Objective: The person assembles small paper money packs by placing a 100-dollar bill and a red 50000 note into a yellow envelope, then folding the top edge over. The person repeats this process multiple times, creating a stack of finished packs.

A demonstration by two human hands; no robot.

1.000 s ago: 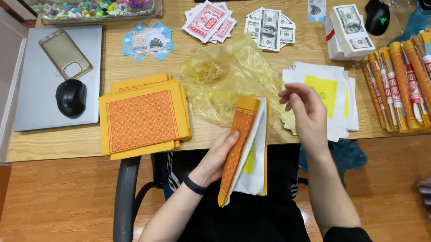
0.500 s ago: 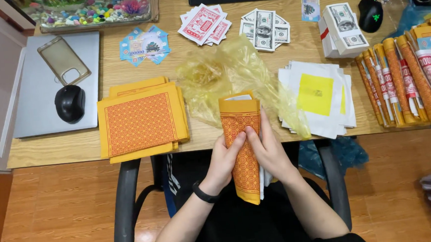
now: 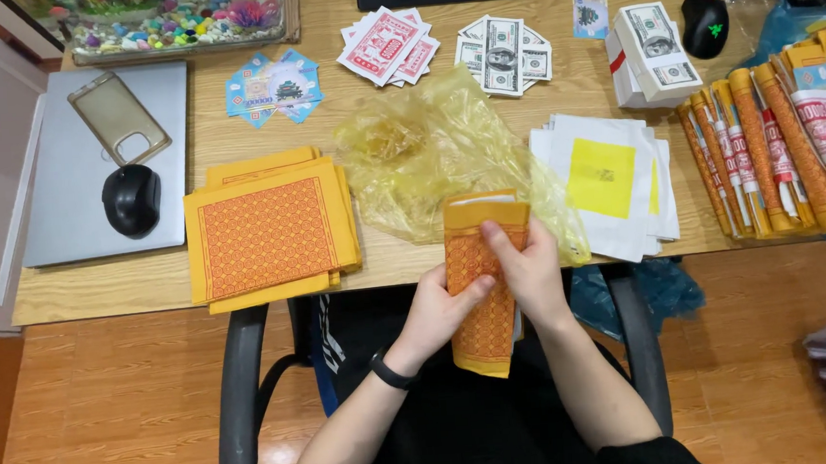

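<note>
Orange paper bundle (image 3: pixel 481 285) gripped by both hands' closed fingers (image 3: pixel 505 245) before cluttered wooden desk (image 3: pixel 101 294), tiled floor.

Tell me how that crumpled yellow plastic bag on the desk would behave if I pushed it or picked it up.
The yellow bag looks thin and see-through, so it is probably very light and would likely slide or bunch rather than hold its shape. Its crumpled folds suggest it is floppy and would sag if lifted. It lies against the white sheets, so a push might nudge them.
</note>
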